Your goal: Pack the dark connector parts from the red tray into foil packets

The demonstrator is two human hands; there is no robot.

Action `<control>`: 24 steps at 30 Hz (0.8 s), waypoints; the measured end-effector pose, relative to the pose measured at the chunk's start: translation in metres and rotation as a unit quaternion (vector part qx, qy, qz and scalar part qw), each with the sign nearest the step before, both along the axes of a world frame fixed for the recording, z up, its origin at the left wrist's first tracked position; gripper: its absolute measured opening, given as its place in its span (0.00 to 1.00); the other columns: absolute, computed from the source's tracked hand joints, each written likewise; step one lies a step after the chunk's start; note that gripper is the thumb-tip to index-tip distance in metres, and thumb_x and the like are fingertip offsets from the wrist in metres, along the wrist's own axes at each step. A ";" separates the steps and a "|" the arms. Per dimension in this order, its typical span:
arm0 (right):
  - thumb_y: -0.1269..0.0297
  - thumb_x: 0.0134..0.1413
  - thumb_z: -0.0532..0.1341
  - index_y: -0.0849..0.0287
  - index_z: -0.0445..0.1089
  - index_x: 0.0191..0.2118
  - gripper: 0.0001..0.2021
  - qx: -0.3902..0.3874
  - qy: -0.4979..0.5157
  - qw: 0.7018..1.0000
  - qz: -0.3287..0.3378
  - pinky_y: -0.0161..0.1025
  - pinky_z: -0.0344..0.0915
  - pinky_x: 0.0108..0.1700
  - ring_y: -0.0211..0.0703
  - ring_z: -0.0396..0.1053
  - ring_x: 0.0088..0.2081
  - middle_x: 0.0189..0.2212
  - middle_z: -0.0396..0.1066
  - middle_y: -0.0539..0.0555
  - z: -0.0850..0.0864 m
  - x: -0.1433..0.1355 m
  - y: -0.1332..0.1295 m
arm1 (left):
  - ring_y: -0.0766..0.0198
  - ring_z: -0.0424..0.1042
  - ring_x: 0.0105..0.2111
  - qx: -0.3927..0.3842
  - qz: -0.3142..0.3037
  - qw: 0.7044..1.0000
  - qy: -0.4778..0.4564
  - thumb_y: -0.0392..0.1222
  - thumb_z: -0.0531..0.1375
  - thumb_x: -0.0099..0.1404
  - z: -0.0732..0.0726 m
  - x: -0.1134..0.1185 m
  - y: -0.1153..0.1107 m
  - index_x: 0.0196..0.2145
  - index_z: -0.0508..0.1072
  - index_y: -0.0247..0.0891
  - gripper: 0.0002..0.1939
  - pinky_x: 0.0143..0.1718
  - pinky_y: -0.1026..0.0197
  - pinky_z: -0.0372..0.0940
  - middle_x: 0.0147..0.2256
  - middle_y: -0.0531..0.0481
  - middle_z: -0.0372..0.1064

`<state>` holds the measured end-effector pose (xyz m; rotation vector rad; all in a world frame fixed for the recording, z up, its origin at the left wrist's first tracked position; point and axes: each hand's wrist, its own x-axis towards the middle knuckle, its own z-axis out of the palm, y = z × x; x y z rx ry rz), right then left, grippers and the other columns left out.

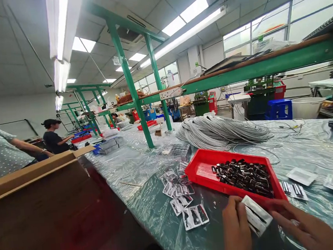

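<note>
My left hand [236, 222] pinches a small white plastic tray [263, 212] by its left edge, thumb and fingers closed on it. Narrow dark pieces sit in the slots of this tray, which is tilted above the table. My right hand [306, 221] is at the tray's right edge with its fingers apart; I cannot tell whether they touch it. Just beyond both hands stands a red bin [201, 172] holding a heap of small dark brown and metallic parts [246, 176]. Left of the bin lie several filled white trays [195, 216], partly overlapping.
More white trays [301, 176] lie on the right. A coil of grey cable [219, 130] rests behind the bin. An open cardboard box [40, 214] fills the left side. Green posts [136, 100] rise from the plastic-covered table [150, 204]. Two people [55, 140] are at the far left.
</note>
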<state>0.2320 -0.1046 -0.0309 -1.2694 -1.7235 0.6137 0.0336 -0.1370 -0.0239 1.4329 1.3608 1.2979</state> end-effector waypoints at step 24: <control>0.56 0.55 0.65 0.53 0.72 0.33 0.08 0.116 0.084 0.989 0.042 0.43 0.63 0.38 0.49 0.68 0.33 0.30 0.73 0.54 0.030 -0.100 0.095 | 0.59 0.68 0.33 0.079 -0.009 0.996 -0.038 0.60 0.59 0.61 0.026 -0.041 0.109 0.37 0.75 0.38 0.21 0.36 0.61 0.63 0.32 0.49 0.72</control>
